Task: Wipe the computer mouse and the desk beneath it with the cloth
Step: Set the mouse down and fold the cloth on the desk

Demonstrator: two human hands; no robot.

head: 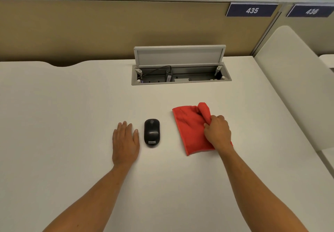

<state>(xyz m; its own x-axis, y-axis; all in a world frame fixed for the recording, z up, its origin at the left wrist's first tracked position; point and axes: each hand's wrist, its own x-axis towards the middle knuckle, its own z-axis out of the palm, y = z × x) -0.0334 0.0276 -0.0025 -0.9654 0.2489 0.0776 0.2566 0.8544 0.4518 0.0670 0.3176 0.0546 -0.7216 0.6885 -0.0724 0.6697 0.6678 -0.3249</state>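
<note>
While the right hand (pixel 217 134) bunches a fold of the red cloth (pixel 191 128) in curled fingers, the left hand (pixel 125 141) lies flat, fingers relaxed and empty, just beside the black mouse (pixel 152 132). Soft and limp, the napped cloth should gather easily anywhere along its edge. Smooth, rounded and likely light, the mouse sits on the matte pale surface (pixel 72 105), best pinched at its sides.

Left hand (pixel 125 142) lies flat; right hand (pixel 217 132) fingers (pixel 207 125) curled, gripping
</note>
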